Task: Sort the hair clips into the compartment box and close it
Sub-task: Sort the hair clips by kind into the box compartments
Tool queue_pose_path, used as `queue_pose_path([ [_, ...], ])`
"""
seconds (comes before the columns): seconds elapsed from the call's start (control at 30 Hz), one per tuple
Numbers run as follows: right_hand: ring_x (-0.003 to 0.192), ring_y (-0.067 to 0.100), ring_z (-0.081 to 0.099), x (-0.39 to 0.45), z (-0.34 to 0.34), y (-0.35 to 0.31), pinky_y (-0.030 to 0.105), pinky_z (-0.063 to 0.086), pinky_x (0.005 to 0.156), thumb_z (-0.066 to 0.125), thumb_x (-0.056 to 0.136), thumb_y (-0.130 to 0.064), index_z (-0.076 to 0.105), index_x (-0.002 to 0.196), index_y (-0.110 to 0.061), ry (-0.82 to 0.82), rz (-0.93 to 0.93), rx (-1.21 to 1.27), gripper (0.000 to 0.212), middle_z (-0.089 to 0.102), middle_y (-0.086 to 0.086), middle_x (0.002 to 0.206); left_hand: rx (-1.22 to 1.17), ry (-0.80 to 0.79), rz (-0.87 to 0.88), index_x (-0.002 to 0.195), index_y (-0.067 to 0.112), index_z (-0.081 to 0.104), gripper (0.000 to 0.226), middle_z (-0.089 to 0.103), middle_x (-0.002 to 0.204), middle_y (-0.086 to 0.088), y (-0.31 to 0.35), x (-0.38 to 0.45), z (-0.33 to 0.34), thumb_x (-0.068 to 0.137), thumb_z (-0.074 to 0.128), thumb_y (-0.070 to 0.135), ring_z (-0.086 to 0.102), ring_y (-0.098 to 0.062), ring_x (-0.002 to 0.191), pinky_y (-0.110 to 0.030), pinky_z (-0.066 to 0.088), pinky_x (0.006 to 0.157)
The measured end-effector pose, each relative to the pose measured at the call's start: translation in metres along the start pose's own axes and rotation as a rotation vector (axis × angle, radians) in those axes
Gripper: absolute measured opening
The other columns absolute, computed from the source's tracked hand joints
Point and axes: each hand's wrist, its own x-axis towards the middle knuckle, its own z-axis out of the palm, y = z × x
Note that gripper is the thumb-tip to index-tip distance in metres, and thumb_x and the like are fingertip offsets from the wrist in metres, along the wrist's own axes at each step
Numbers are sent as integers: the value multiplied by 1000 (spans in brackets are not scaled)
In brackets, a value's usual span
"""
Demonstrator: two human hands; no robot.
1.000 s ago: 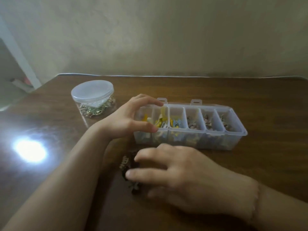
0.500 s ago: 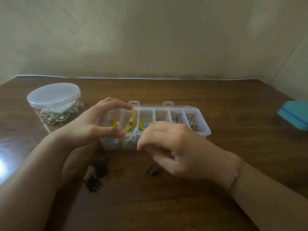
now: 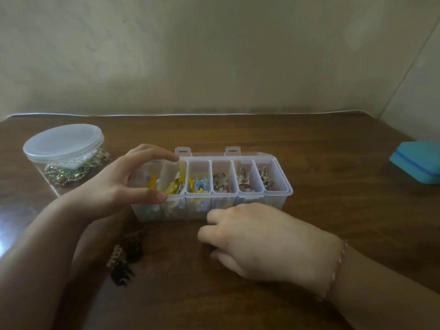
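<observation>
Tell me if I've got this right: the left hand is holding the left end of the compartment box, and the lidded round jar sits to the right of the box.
Not quite. The left hand does hold the left end of the compartment box, but the head view shows the lidded round jar to the left of the box, not the right.

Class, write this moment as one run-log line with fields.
left hand: grips box end | right hand: on table, fingers hidden | box: open | loose clips: on table
</observation>
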Motion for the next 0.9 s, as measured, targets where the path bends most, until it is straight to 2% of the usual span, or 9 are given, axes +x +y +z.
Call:
queue_pose_path([
  [0.13,80,12,60,-7,-16,5,35,54,70,46,96,-46,60,102,-26,249,-62,66,26,63,-8,89,0,-5,6,124,47,61,69,55,134,21,-1,0,0,58,74,57,47,-1,132,-34,35,108],
  [0.27,69,10,56,-15,-26,42,34,50,62,53,88,-34,64,88,-24,664,161,147,15,63,-9,79,-9,-10,-4,124,49,61,70,54,135,23,-1,0,-1,56,74,58,47,1,131,-36,36,109],
  [0.33,66,3,52,-21,-29,61,28,44,59,54,84,-33,63,85,-28,676,278,156,11,62,-12,77,-11,-12,-5,124,49,61,70,54,134,23,-1,0,-1,56,74,58,47,2,131,-36,36,108],
  [0.47,63,-5,48,-28,-26,82,21,31,54,52,83,-60,60,80,-35,415,443,29,26,59,-18,73,-19,-8,-6,124,49,60,70,54,134,24,-1,0,-1,56,74,58,47,3,130,-34,36,107],
  [0.57,61,-5,48,-26,-25,85,18,29,52,51,87,-60,60,79,-35,504,471,74,28,55,-19,68,-19,-11,-3,124,50,60,71,54,133,25,-1,1,0,55,74,59,47,4,129,-31,37,106],
  [0.63,62,-5,49,-21,-22,81,18,31,54,55,91,-50,62,77,-32,673,419,78,24,57,-18,68,-16,-12,-2,124,51,59,70,54,132,27,-2,0,0,55,73,60,46,6,129,-30,36,105],
  [0.73,67,7,55,-7,-13,52,26,44,59,62,91,-28,67,81,-18,915,191,158,15,64,-7,75,-6,-11,-8,123,51,60,70,53,130,28,-1,0,-1,55,73,60,45,8,129,-27,36,105],
  [0.8,78,14,60,3,-2,20,33,50,69,64,90,-21,70,89,-12,873,2,225,12,67,0,86,0,3,-11,124,45,63,70,55,129,25,1,-1,-1,56,74,59,47,5,128,-25,37,106],
  [0.9,112,24,56,19,21,-22,41,48,91,64,91,-32,65,118,-14,565,-174,256,32,61,5,124,28,21,25,127,34,62,72,57,130,12,0,-2,-1,60,75,54,50,-4,129,-17,35,106],
])
